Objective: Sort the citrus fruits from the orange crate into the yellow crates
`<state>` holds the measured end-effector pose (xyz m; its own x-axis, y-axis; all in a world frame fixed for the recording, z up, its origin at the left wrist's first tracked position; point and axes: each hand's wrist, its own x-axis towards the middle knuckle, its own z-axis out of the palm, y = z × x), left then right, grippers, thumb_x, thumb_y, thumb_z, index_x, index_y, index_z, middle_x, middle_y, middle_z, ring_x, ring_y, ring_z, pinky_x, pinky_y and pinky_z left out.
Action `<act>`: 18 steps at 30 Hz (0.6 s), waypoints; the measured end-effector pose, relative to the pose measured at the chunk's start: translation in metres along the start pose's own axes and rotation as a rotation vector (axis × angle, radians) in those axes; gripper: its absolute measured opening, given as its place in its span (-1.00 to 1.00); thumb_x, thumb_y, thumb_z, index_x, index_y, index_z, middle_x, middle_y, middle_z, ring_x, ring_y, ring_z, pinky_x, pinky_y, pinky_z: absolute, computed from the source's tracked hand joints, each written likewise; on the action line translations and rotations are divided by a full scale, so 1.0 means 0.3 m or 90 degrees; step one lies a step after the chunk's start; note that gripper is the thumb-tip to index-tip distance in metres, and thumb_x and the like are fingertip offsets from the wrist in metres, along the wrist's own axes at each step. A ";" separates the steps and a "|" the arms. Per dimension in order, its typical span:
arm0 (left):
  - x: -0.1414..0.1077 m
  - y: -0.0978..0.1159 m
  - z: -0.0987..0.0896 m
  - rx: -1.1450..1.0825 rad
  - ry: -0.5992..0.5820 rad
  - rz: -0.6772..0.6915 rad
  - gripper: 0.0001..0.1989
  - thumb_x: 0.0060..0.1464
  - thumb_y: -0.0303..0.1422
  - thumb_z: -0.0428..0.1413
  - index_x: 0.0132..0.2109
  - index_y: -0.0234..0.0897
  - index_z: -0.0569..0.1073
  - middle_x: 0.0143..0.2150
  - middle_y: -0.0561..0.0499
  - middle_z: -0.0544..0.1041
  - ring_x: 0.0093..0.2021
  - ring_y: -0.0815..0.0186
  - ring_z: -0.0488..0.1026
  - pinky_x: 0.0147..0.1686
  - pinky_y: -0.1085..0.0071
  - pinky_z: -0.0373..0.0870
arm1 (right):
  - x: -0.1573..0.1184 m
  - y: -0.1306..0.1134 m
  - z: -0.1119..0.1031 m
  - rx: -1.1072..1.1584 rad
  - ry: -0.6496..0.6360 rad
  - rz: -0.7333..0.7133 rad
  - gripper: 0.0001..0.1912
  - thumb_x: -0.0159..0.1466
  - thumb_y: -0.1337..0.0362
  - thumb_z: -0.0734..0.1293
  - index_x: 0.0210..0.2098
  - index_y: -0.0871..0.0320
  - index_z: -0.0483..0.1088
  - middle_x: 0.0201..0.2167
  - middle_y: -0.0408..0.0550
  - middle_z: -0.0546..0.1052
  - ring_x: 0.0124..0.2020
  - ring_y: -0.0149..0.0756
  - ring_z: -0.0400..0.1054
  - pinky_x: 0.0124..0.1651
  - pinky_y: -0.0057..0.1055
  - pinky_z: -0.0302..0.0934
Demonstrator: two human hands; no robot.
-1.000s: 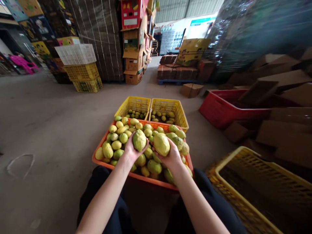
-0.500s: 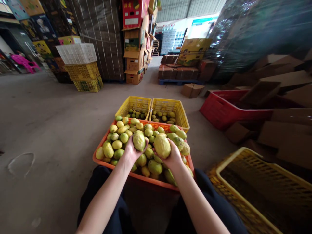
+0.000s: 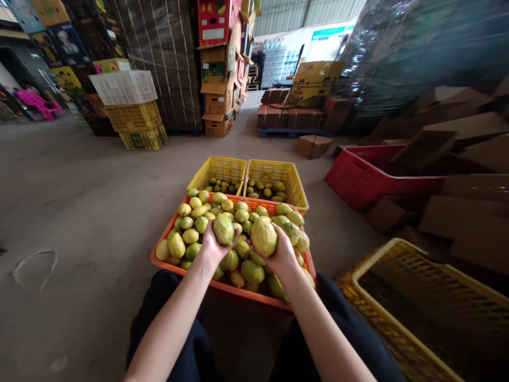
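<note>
My left hand (image 3: 211, 249) is wrapped round a yellow-green oval fruit (image 3: 224, 229) that looks like a papaya, with greener skin on one side. In my right hand (image 3: 283, 251) sits a larger, paler yellow papaya (image 3: 264, 236), its surface lumpy and faintly ridged. Both hands are held side by side over an orange crate (image 3: 175, 268), with a small gap between the two fruits. Heaped in that crate are many green and yellow papayas (image 3: 175, 244) of differing sizes. The fingers under each fruit are partly hidden.
Two yellow crates (image 3: 297, 187) with smaller fruit touch the orange crate's far side. Another yellow crate (image 3: 392, 302) stands close at my right. Beyond it are a red crate (image 3: 358, 183) and loose cardboard (image 3: 465, 223). Stacked crates (image 3: 133, 116) and cartons (image 3: 217, 101) stand farther back.
My left hand has shifted slightly left and turned its papaya a little, so more of the green side shows. The right hand and its papaya have hardly moved.
</note>
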<state>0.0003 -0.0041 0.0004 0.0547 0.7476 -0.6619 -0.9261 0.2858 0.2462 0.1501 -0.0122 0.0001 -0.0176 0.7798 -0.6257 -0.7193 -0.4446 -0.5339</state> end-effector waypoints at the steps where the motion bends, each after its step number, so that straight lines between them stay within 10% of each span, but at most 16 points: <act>1: 0.001 0.002 -0.001 0.000 -0.005 -0.009 -0.81 0.31 -0.27 0.02 -0.04 -0.21 0.47 -0.33 -0.01 0.53 -0.39 0.19 0.53 -0.31 0.16 0.65 | -0.003 -0.002 0.001 -0.004 -0.002 -0.001 -0.86 0.29 0.18 0.32 -0.26 0.11 0.42 -0.52 -0.06 0.59 -0.57 -0.24 0.49 -0.54 -0.41 0.40; 6: -0.003 -0.005 0.004 0.040 -0.061 -0.029 -0.81 0.27 -0.33 0.03 -0.08 -0.25 0.51 -0.40 -0.02 0.53 -0.45 0.22 0.50 -0.31 0.15 0.61 | -0.018 -0.006 0.006 -0.020 -0.012 -0.011 -0.84 0.29 0.15 0.29 -0.27 0.10 0.42 -0.53 -0.08 0.58 -0.58 -0.21 0.48 -0.57 -0.36 0.39; 18: -0.065 -0.085 -0.016 0.155 -0.233 0.279 -0.66 0.17 -0.58 -0.04 -0.34 -0.24 0.60 -0.39 -0.03 0.63 -0.16 0.14 0.63 -0.19 0.39 0.53 | -0.060 0.072 0.002 0.027 -0.037 -0.329 -0.86 0.13 0.38 0.38 -0.42 -0.04 0.44 -0.36 -0.20 0.61 -0.13 -0.23 0.56 -0.08 -0.38 0.50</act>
<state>0.0212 -0.0289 0.0037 -0.1477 0.9711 -0.1874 -0.7818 0.0014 0.6235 0.1346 -0.0355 0.0001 0.3096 0.9166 -0.2529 -0.6712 0.0223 -0.7409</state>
